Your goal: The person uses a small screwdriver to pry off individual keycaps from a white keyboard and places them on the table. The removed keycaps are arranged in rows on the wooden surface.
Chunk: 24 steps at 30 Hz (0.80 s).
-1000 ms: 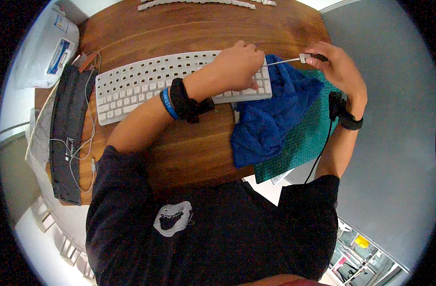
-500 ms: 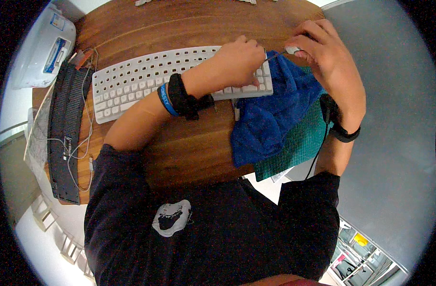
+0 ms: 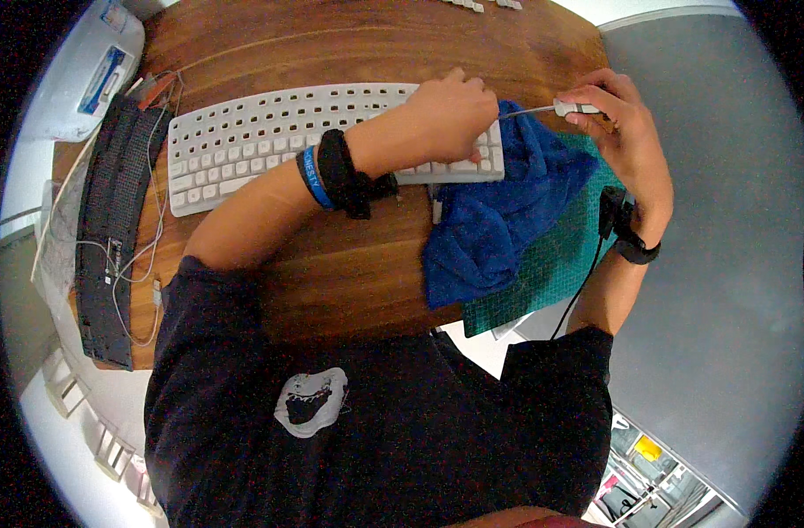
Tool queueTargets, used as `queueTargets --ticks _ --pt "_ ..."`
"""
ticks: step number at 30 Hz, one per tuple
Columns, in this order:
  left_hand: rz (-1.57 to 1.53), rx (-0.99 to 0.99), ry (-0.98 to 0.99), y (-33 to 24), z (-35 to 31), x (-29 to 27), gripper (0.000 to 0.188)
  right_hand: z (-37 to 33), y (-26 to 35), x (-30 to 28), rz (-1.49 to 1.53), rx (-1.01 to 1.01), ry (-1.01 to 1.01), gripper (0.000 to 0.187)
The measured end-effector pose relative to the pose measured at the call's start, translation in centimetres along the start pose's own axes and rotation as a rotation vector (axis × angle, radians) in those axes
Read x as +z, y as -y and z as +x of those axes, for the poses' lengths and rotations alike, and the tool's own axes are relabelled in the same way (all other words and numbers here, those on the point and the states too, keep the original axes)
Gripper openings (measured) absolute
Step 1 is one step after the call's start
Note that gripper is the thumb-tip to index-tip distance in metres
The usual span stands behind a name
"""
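My left hand (image 3: 446,121) lies over the right end of a white keyboard (image 3: 270,99). Its fingers are curled toward the far edge and the thumb presses on the front rows of keys. My right hand (image 3: 626,114) pinches the white handle of a screwdriver (image 3: 574,108) at the right. Its thin metal shaft points left, and the tip is lost behind my left hand. Keycaps cover the keyboard's front rows; the back rows show bare switch openings. A crumpled blue towel (image 3: 499,229) lies partly under the keyboard's right end.
Beneath the towel is a green cutting mat (image 3: 551,255). On the left lie a black mesh strip (image 3: 112,238) and a thin white cable (image 3: 160,211), beside a clear plastic bin (image 3: 94,75). Several loose keycaps (image 3: 468,4) sit at the wooden table's far edge (image 3: 332,35).
The screwdriver's handle has come into fuller view, its shaft lying flatter, as my right hand shifted slightly nearer me. My left hand stays on the keyboard.
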<state>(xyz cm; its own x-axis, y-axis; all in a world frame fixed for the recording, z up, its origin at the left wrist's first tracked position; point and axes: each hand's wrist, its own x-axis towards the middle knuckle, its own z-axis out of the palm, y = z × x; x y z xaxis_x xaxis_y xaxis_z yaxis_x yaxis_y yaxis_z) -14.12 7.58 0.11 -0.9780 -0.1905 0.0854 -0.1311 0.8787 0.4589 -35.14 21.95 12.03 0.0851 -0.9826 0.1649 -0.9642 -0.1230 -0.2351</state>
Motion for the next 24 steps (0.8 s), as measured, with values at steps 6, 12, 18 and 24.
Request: queueTargets --ticks 6,12,18,24 --pt "0.017 -0.019 -0.005 0.1 -0.1 0.1 0.068 0.6 1.5 -0.5 -0.123 -0.022 0.017 0.027" --pt "-0.002 -0.003 -0.064 0.0 -0.2 0.2 0.068 -1.2 -3.8 1.3 0.175 0.166 0.228 0.024" --pt "-0.049 -0.015 -0.014 0.0 -0.2 0.0 0.064 -2.0 -7.9 3.4 0.263 0.211 0.3 0.027" --pt "-0.045 0.04 -0.031 0.8 0.1 0.2 0.053 -1.1 -9.3 5.1 0.372 0.258 0.332 0.022"
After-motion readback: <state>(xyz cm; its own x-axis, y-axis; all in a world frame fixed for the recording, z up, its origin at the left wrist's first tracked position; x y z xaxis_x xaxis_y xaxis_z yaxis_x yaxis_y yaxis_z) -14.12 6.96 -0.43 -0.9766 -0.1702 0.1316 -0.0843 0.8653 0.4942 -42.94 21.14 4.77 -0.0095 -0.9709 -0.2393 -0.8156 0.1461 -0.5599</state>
